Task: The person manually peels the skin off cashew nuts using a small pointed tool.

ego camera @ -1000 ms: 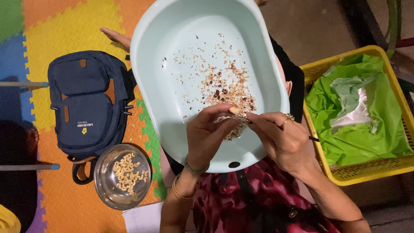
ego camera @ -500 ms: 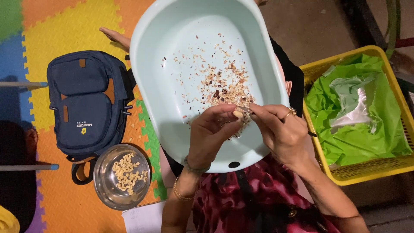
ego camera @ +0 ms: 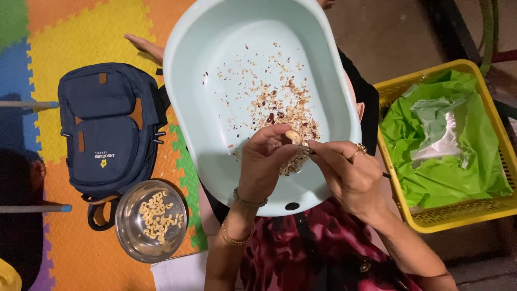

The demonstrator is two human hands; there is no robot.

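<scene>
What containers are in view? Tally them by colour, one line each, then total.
Pale mint plastic basin, holding the husk scraps: 1
Steel bowl, holding peeled cashew kernels: 1
Yellow plastic basket, lined with green sheet: 1
Navy backpack: 1
Total: 4
</scene>
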